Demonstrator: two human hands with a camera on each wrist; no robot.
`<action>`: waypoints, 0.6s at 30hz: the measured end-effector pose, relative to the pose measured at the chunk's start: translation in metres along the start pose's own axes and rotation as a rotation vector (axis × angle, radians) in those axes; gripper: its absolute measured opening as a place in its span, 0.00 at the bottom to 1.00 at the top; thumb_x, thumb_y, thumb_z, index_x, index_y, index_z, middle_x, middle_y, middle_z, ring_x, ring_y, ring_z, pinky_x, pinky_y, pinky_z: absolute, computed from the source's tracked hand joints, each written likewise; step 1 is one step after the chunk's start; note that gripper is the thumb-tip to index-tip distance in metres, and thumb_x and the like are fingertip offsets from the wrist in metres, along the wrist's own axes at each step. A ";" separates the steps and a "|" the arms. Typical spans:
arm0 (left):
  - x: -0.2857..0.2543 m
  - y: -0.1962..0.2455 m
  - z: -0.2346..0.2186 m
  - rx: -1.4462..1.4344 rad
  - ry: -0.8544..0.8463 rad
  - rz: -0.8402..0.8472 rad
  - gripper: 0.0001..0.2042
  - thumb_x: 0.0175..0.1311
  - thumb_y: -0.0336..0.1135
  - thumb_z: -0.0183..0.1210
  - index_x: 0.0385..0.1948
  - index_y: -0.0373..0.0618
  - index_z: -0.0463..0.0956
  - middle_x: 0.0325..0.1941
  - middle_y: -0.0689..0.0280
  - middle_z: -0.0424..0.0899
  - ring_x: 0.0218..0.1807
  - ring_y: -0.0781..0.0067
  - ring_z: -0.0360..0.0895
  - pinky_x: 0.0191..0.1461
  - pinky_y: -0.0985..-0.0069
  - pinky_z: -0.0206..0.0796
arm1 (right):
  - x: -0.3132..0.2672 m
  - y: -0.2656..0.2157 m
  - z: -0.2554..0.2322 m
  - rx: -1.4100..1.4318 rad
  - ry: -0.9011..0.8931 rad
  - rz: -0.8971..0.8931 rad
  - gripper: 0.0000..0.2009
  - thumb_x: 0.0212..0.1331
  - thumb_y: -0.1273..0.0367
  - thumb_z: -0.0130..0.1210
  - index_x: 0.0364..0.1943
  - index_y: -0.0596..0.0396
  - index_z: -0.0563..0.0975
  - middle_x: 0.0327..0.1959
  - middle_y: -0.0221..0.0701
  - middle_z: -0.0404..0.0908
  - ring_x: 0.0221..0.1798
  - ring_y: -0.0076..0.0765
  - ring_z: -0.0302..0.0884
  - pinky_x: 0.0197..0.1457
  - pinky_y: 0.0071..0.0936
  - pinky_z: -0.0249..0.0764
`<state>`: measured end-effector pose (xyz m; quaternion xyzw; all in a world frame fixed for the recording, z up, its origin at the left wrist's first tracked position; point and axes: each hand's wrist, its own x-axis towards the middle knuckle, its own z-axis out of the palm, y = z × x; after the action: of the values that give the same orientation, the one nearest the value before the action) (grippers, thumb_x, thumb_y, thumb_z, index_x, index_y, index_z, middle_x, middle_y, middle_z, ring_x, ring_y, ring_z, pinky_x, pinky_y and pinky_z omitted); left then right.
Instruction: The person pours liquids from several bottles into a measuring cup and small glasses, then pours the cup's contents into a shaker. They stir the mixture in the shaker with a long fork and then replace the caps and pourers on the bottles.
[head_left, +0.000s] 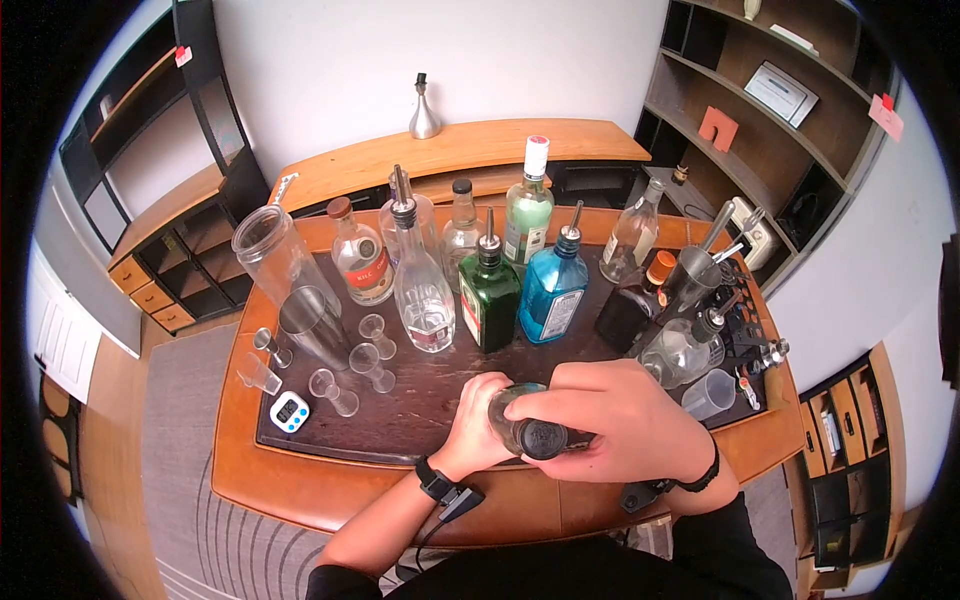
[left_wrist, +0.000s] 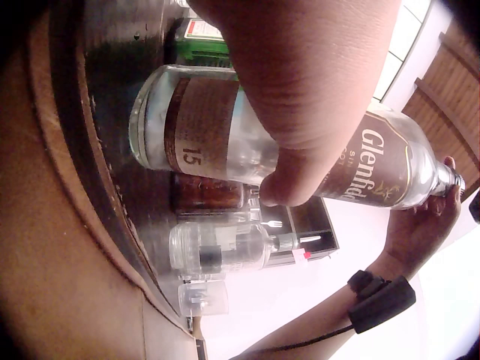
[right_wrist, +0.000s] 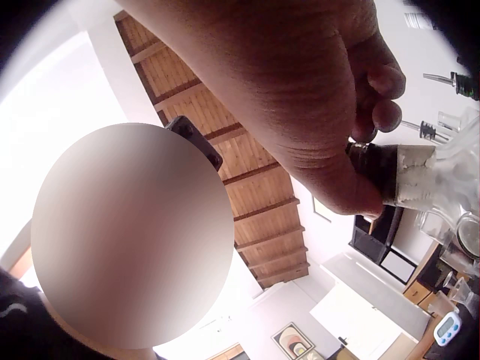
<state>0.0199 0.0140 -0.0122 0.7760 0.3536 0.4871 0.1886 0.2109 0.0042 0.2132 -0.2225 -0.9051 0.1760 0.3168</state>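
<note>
A clear whisky bottle (left_wrist: pixel 202 124) with brown labels and a dark cap (head_left: pixel 545 440) stands between my two hands, at the near side of the table. My left hand (head_left: pixel 475 425) grips its body, the thumb lying across the glass between the labels in the left wrist view. At the top of the bottle, my right hand (head_left: pixel 630 415) holds the neck just by the cap, with thumb and fingers around it. The right wrist view shows the thumb against the dark neck wrap (right_wrist: pixel 384 174). Beyond the hands stand a green bottle (head_left: pixel 490 300) and a blue bottle (head_left: pixel 553 295), both with pourers.
Several more bottles line the back of the table (head_left: pixel 330 450). Left are a metal shaker tin (head_left: pixel 315 325), a tall glass jar (head_left: pixel 275 255), small glasses, a jigger (head_left: pixel 270 347) and a white timer (head_left: pixel 289 411). A plastic cup (head_left: pixel 708 394) and a tool holder (head_left: pixel 690 280) stand right.
</note>
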 end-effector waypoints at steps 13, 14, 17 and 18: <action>-0.003 -0.003 0.003 -0.059 0.086 0.035 0.40 0.38 0.40 0.79 0.56 0.44 0.66 0.55 0.54 0.73 0.57 0.45 0.71 0.63 0.54 0.65 | -0.005 -0.003 0.004 0.025 -0.054 -0.049 0.20 0.40 0.69 0.71 0.43 0.44 0.84 0.26 0.27 0.73 0.26 0.39 0.77 0.27 0.31 0.71; -0.003 -0.003 0.004 -0.059 0.085 0.031 0.40 0.38 0.40 0.79 0.56 0.44 0.66 0.55 0.54 0.73 0.57 0.45 0.71 0.63 0.54 0.65 | -0.006 -0.002 0.006 0.032 -0.067 -0.077 0.20 0.40 0.69 0.71 0.43 0.44 0.83 0.27 0.28 0.74 0.26 0.39 0.77 0.27 0.31 0.71; -0.005 -0.005 0.005 -0.004 0.127 0.053 0.35 0.43 0.36 0.75 0.56 0.43 0.67 0.56 0.53 0.73 0.57 0.44 0.71 0.63 0.54 0.64 | -0.009 -0.002 0.011 0.033 -0.118 -0.117 0.19 0.40 0.69 0.70 0.42 0.45 0.83 0.28 0.28 0.74 0.27 0.39 0.77 0.28 0.31 0.72; -0.005 -0.006 0.005 -0.019 0.135 0.033 0.33 0.46 0.34 0.73 0.56 0.43 0.67 0.57 0.53 0.73 0.57 0.44 0.71 0.63 0.53 0.64 | -0.010 -0.002 0.012 0.041 -0.121 -0.116 0.19 0.40 0.69 0.70 0.42 0.45 0.83 0.28 0.28 0.74 0.27 0.39 0.77 0.28 0.31 0.72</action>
<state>0.0204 0.0143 -0.0212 0.7452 0.3480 0.5447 0.1638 0.2091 -0.0048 0.2007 -0.1522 -0.9302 0.1888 0.2755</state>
